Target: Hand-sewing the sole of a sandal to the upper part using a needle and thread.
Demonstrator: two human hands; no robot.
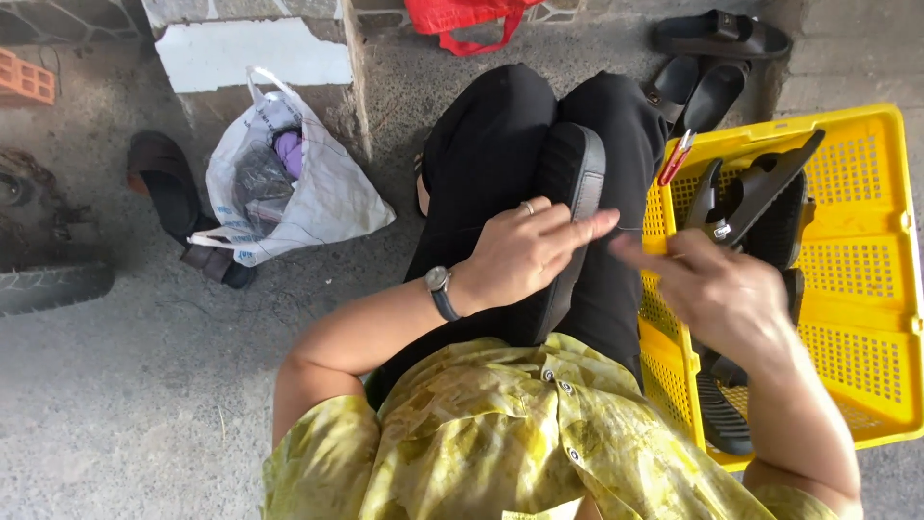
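Floor: rough grey concrete floor [144,385], with the person sitting low on it, knees drawn up in black trousers.
Sandal: a black sandal [568,221] lies lengthwise along the lap, sole edge up, so the thighs prop it.
Left hand: the left hand [525,252] is pressed flat over the sandal's side, fingers spread and partly curled round it, pinning it to the leg; a ring and a wristwatch [439,281] show.
Right hand: the right hand [717,289] hangs just beside the sandal's toe end, over the basket rim, blurred; fingers look loosely extended, and whether it pinches anything I cannot tell.
Basket: a yellow plastic basket [866,289] sits at the person's right, within easy reach, holding more black sandals [760,193]; a small red tool [676,156] rests on its near corner.
Bag: a white plastic bag [289,183] lies open on the left, dark items inside.
Loose footwear: a dark slipper [168,193] beside the bag, other sandals [717,39] beyond the knees.
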